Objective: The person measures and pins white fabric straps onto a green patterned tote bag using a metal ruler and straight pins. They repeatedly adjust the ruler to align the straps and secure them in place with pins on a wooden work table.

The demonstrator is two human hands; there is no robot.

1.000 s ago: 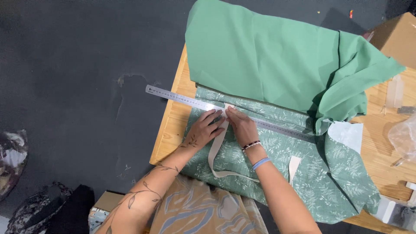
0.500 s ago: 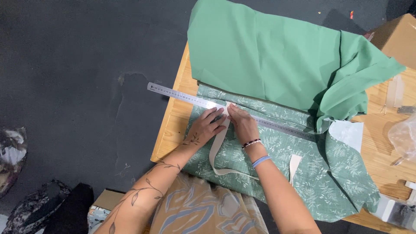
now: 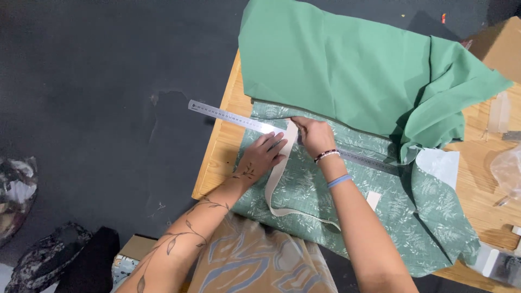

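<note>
A leaf-patterned green fabric [image 3: 418, 217] lies flat on the wooden table [image 3: 217, 163]. A long metal ruler [image 3: 228, 115] runs across it, its left end sticking out past the table edge. A cream strap [image 3: 277, 179] loops over the patterned fabric. My left hand [image 3: 266, 154] presses flat on the strap and fabric just below the ruler. My right hand [image 3: 315, 134] pinches the strap's upper end against the ruler. A plain green cloth [image 3: 358, 65] is folded back over the far part of the table.
The dark floor [image 3: 97, 81] lies left of the table. A cardboard box [image 3: 496, 49] sits at the far right, clear plastic [image 3: 510, 168] at the right edge. Dark patterned bags [image 3: 49, 255] rest on the floor at lower left.
Both hands have stayed at the strap by the ruler; my right hand shifted slightly up toward the ruler's edge. The view has drifted a little.
</note>
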